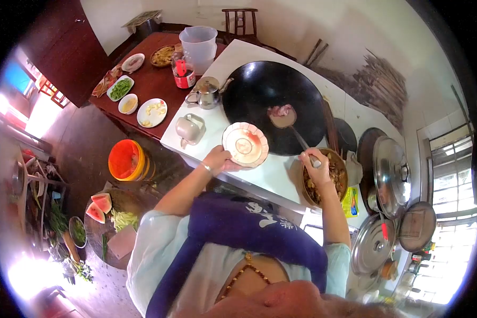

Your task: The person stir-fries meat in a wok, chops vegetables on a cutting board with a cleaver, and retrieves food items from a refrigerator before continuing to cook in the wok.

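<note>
Meat [281,110], pink, lies just above centre in the black wok [254,79], right at the head of your utensil [298,137]. Left of that, your left hand [219,159] is pinching the rim of the tilted plate [245,144], while to the right your right hand [315,161] wraps firmly round the utensil's handle, above the brown bowl [306,188] of food.

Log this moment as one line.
left hand: holding dish | right hand: holding ladle | wok: meat at ladle head
</note>
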Demonstrator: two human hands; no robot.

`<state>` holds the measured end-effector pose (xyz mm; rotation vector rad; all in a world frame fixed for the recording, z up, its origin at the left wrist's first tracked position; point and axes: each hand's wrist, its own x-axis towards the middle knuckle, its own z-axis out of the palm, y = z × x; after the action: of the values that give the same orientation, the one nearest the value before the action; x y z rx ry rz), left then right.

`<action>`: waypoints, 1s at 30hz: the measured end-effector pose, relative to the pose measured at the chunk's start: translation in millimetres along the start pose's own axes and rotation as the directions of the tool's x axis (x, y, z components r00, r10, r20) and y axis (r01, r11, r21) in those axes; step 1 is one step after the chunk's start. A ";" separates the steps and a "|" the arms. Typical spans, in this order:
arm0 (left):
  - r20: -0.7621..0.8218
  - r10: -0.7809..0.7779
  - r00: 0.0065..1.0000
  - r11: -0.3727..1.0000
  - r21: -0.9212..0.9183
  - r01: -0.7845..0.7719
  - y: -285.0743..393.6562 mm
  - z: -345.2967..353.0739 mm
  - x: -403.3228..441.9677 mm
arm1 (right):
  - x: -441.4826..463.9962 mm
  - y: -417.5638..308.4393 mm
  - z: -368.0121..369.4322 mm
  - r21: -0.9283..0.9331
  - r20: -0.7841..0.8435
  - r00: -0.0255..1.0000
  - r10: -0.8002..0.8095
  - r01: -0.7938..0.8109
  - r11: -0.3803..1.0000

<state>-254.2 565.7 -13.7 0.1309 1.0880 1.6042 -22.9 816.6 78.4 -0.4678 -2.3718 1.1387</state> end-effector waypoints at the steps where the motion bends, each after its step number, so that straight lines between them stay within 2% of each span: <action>1: -0.028 0.044 0.999 0.999 -0.007 -0.045 -4.6 -7.5 -4.0 | 7.0 -6.4 -0.8 -0.072 0.034 0.999 0.030 -0.027 0.997; 4: -0.039 0.044 0.998 0.999 -0.009 -0.045 20.7 -1.2 -51.3 | 25.1 -14.6 -3.8 -0.271 0.155 0.983 -0.094 0.134 0.953; 7: -0.017 0.089 0.996 0.996 0.007 -0.089 37.3 -11.0 -81.2 | 33.4 -23.2 -7.0 -0.424 0.275 0.952 -0.133 0.244 0.872; 10: -0.038 0.143 0.989 0.990 0.012 -0.143 62.6 -16.0 -114.5 | 39.5 -39.1 -5.8 -0.416 0.274 0.950 -0.148 0.256 0.873; 13: -0.078 0.222 0.972 0.975 -0.009 -0.223 78.9 -41.2 -131.5 | 50.2 -29.1 6.9 -0.323 0.104 0.992 -0.078 0.108 0.940; 15: -0.096 0.300 0.949 0.953 -0.018 -0.303 97.7 -49.5 -141.0 | 62.1 -15.2 23.5 0.036 -0.042 0.983 0.181 -0.180 0.983; 16: -0.102 0.337 0.936 0.940 -0.022 -0.341 107.5 -56.0 -143.8 | 69.4 -7.9 32.0 0.229 -0.077 0.943 0.322 -0.298 0.927; 17: -0.107 0.331 0.937 0.943 0.014 -0.332 115.3 -71.6 -143.6 | 76.9 -2.2 39.2 0.329 -0.076 0.915 0.395 -0.352 0.877; 20: -0.137 0.399 0.907 0.916 0.004 -0.402 142.9 -93.6 -142.4 | 97.8 5.7 56.0 0.464 -0.062 0.870 0.489 -0.409 0.786; 21: -0.148 0.433 0.889 0.899 0.003 -0.438 150.7 -98.7 -142.7 | 101.6 -0.1 54.0 0.496 -0.081 0.869 0.488 -0.390 0.776; 25: -0.274 0.471 0.838 0.865 -0.045 -0.500 171.9 -152.3 -121.9 | 113.6 -33.7 38.7 0.374 -0.122 0.832 0.542 -0.467 0.801; 28: -0.343 0.444 0.828 0.865 -0.075 -0.495 183.1 -195.9 -98.9 | 120.4 -18.7 51.9 0.378 -0.123 0.799 0.589 -0.511 0.772; 30: -0.335 0.446 0.830 0.859 -0.101 -0.503 195.4 -206.0 -91.4 | 124.8 -22.8 59.5 0.392 -0.142 0.820 0.555 -0.468 0.792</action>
<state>-485.0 386.3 45.9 0.0328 1.1898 2.2298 -161.5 825.8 96.4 -1.1123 -1.8110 1.5835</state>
